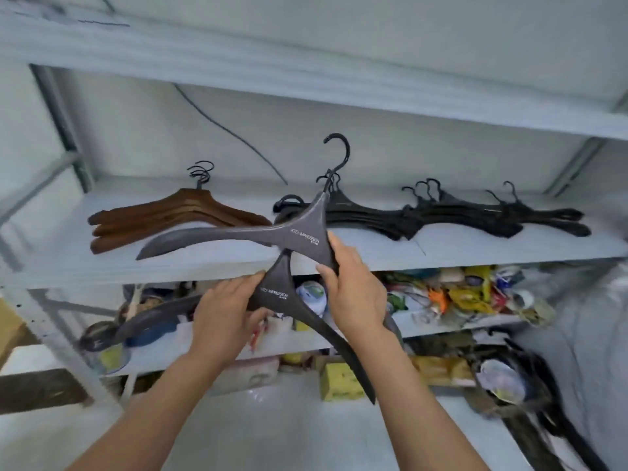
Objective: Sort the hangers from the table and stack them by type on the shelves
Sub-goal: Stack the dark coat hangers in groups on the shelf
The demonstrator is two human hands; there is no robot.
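Both hands are raised in front of a pale metal shelf [475, 248], each gripping one dark grey hanger. The left hand [222, 312] has its fingers curled round the middle of the lower grey hanger [273, 295], thumb up along its neck. This hanger's arms spread down to the left and down to the right, past the right forearm. The right hand [353, 294] pinches the right arm of the upper grey hanger [295, 234] just below its printed centre. The rest of that arm runs down behind the palm. The upper hanger is tilted, its long left arm reaching out over the shelf edge and its black hook standing above the shelf. The neck of the lower hanger touches the underside of the upper one, between the two hands.

On the shelf behind lie a stack of brown wooden hangers [170, 215] to the left, a stack of black hangers [370, 217] just behind the upper hanger, and a second black stack [530, 219] further right. The lower shelves hold mixed clutter [452, 294], blurred.
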